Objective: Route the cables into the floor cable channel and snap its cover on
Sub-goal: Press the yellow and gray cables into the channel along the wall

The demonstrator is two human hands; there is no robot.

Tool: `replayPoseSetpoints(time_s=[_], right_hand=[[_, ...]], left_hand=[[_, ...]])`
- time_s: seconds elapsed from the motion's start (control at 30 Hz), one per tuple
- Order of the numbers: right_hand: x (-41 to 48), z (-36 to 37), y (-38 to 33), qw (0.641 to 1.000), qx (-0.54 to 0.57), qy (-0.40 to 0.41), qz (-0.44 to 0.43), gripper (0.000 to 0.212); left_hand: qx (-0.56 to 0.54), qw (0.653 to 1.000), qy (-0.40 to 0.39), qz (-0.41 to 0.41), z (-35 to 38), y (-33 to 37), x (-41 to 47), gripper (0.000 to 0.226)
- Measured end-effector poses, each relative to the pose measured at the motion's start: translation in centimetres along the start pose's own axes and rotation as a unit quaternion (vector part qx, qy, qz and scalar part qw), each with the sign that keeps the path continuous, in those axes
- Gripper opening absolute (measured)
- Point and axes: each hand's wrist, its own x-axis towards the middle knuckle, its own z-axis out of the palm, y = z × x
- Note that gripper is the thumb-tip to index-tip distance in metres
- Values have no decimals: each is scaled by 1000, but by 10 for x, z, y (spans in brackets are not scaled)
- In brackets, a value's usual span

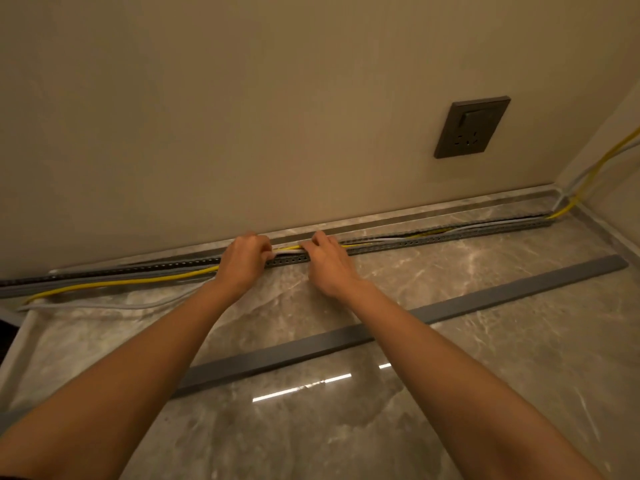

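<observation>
head view: channel [415,241] is a long grey perforated strip on the floor [450,393], running along the foot of the wall [242,116], just beside the skirting. it is open along its whole visible length.

yellow cable [114,285] lies inside the channel to the right of the hands; to the left of them it bows out of the channel onto the floor. grey cable [114,304] does likewise, sagging further from the channel on the left. at the channel's right end both cables rise up the corner of the wall.

cover [398,329], a flat grey strip, lies loose on the floor, well apart from the channel on the near side and at a slant to it.

left hand [244,259] is curled over the channel, fingers closed down on the cables. right hand [327,261] sits just beside it on the channel, fingertips pinched narrow on the cables. exact contact under the fingers is hidden.

socket [471,128] is on the wall, above the channel's right half.
</observation>
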Motion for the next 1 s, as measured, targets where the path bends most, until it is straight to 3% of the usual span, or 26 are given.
replayPoseSetpoints(time_s=[0.13,0.27,0.5,0.63,0.8,1.0], right_hand=[[10,1,-2,1000,14,-10,12,40],[11,1,1,999,32,-13,16,43],[16,3,3,999,36,-2,29,39],[19,6,2,998,35,12,40,39],[18,8,3,998,34,29,32,39],[18,7,6,999,27,27,19,33]], left_hand=[[-50,998,-29,-40,1,-7,13,12],[-64,990,-98,-73,-5,-12,31,25],[-89,976,-193,-44,-16,-17,39,24],[-87,981,-175,-13,-12,-18,34,18],[48,987,-126,83,-8,-18,29,16],[95,987,-38,126,-3,-17,25,15]])
